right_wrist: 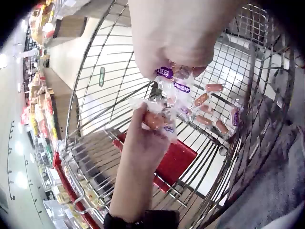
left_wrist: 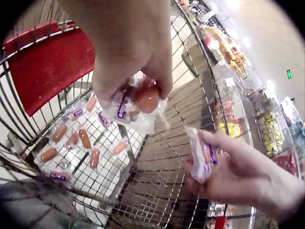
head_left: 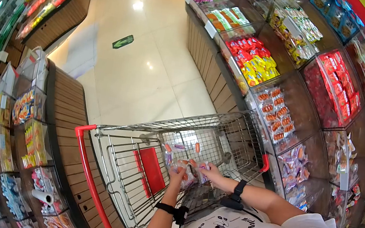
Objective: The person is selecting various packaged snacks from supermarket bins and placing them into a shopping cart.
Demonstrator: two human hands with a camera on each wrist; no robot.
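Observation:
My left hand (head_left: pixel 176 175) grips a few small wrapped sausages (left_wrist: pixel 147 98) in clear plastic with purple print, above the wire shopping cart (head_left: pixel 175 127). Beside it, my right hand (head_left: pixel 214 175) pinches small wrapped sausages of the same look (left_wrist: pixel 206 155), purple lettering showing on the film. Both hands are close together over the cart, palms partly hidden in the head view. Below them, several loose wrapped sausages (left_wrist: pixel 85 138) lie scattered on the cart's wire grid.
A red plastic panel (head_left: pixel 150 171) and a red handle (head_left: pixel 90 180) belong to the cart. Bins of wrapped snacks (head_left: pixel 276 112) line the right side, and another wood-sided display (head_left: pixel 65 114) stands at left. A tiled aisle with a green floor sign (head_left: pixel 123 41) runs ahead.

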